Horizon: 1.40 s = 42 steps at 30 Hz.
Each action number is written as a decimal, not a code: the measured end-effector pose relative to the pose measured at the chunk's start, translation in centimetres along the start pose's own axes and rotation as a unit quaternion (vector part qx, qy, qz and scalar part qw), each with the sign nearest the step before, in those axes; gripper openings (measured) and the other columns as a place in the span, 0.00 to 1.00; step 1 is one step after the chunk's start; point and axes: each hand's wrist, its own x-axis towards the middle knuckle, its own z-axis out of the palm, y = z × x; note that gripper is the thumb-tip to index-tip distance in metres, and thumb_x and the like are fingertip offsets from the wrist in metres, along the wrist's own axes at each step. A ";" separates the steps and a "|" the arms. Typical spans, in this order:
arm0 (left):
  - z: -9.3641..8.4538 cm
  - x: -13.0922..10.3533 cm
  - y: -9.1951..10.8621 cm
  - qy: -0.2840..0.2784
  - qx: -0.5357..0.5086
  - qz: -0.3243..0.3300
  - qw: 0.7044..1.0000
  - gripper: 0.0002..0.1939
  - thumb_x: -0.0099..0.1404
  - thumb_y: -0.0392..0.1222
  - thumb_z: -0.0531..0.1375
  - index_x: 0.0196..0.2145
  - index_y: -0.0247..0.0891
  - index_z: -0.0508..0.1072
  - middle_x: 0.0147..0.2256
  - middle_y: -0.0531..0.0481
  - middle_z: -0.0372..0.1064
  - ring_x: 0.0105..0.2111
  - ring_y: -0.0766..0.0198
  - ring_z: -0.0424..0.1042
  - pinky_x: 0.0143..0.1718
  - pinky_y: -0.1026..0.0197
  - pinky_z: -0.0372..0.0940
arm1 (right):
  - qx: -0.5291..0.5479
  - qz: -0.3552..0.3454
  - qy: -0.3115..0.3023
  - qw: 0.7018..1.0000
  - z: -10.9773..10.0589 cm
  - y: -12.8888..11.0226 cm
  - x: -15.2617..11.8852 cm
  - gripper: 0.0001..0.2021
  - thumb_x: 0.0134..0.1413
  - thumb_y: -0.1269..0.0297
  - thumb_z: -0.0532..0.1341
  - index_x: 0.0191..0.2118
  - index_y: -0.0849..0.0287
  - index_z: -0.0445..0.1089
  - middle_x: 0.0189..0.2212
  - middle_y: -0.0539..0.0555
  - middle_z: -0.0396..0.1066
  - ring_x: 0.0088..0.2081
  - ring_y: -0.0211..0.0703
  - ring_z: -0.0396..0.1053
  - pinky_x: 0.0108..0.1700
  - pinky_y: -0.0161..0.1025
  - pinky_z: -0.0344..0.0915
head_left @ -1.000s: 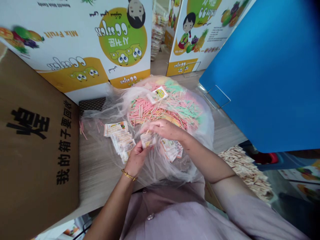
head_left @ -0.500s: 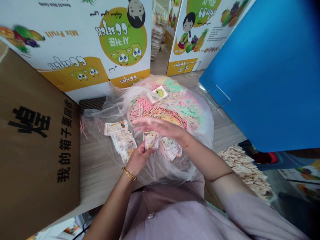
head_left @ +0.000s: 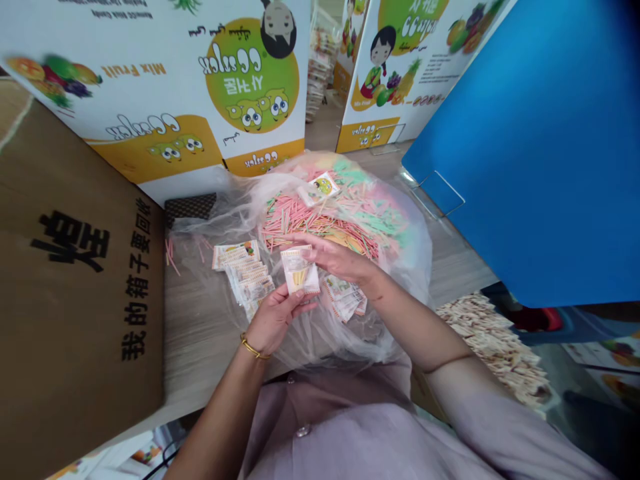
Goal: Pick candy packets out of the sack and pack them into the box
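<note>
My left hand [head_left: 275, 319] pinches the lower edge of a small printed packet [head_left: 300, 272] with yellow sticks showing in its window. My right hand [head_left: 335, 259] is at the packet's upper right side, its thumb on the packet and its other fingers stretched behind it. Behind the hands lies a clear plastic bag [head_left: 417, 233] full of thin pink, green and yellow sticks [head_left: 295, 217]. An overlapping row of packets [head_left: 245, 273] is left of my hands, and a smaller fan of packets [head_left: 345, 298] lies to the right. One more packet [head_left: 323, 187] rests on the bag.
A brown carton [head_left: 80, 280] stands at the left, printed white boxes [head_left: 165, 40] at the back, and a blue panel [head_left: 540, 153] with a wire stand [head_left: 440, 193] at the right. Many packets are heaped [head_left: 495, 347] at the lower right.
The packet in my left hand has been raised and now faces up flat. My right hand has moved from above the packets to this packet's side, its thumb now against it.
</note>
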 end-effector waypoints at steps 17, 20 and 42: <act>0.4 -1.7 -0.9 0.013 0.029 0.069 0.997 0.23 0.63 0.52 0.65 0.54 0.42 0.75 0.57 0.44 0.72 0.56 0.50 0.71 0.54 0.46 0.71 | -0.039 0.021 0.024 0.999 1.4 -0.3 -0.1 0.17 0.58 0.60 0.63 0.52 0.57 0.70 0.46 0.53 0.73 0.42 0.40 0.70 0.45 0.37 0.67; 0.3 -1.6 -0.8 0.008 0.039 0.066 0.997 0.24 0.62 0.51 0.66 0.54 0.41 0.74 0.55 0.44 0.73 0.53 0.52 0.73 0.52 0.49 0.72 | -0.065 0.009 0.041 0.997 1.7 -0.6 -0.2 0.19 0.62 0.58 0.59 0.56 0.54 0.69 0.52 0.53 0.71 0.48 0.41 0.69 0.50 0.39 0.65; -7.8 -4.1 -4.8 0.393 0.631 0.220 0.631 0.38 0.63 0.62 0.62 0.60 0.31 0.64 0.63 0.24 0.60 0.64 0.34 0.59 0.60 0.32 0.55 | -0.342 -0.038 0.051 0.938 7.7 4.4 4.4 0.11 0.66 0.58 0.57 0.43 0.58 0.72 0.41 0.56 0.73 0.44 0.45 0.69 0.50 0.42 0.62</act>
